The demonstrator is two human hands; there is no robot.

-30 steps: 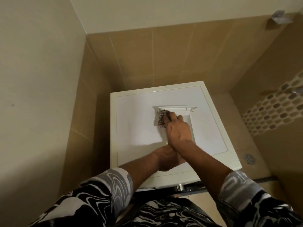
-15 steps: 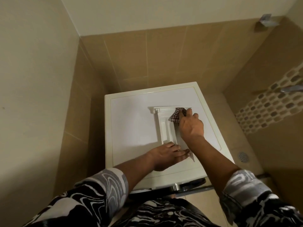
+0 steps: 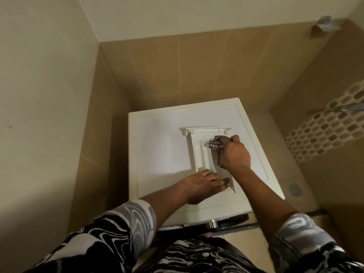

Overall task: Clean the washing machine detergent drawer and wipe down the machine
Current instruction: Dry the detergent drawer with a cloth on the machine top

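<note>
Curled tight, the fingers of the person's right hand point(image 3: 235, 154) bunch a checked brown-and-white cloth point(image 3: 215, 144) and press it into the far right part of the white plastic detergent drawer point(image 3: 201, 150). The left hand point(image 3: 202, 186) lies flat with straight fingers over the drawer's near end, pinning it down and gripping nothing.

The drawer lies out of its slot on the flat lid of the white washing machine point(image 3: 157, 154), a little right of the lid's middle. Its wide front panel points toward the back wall and its narrow end toward the person. A broad stretch of bare lid opens to the drawer's left; to its right a narrower strip runs under the right hand, which sits well inside the lid's right edge.

The machine stands in a corner of tan tiled walls point(image 3: 197, 66), with only a dark, narrow gap along its left side and little space behind it. On its right the tan floor opens out, with a round metal floor drain point(image 3: 294, 189) near the machine's front right corner.

The drawer looks long and pale, with raised ribs dividing it into lengthwise channels and small clips at its far corners. I cannot tell whether any residue is in it.
</note>
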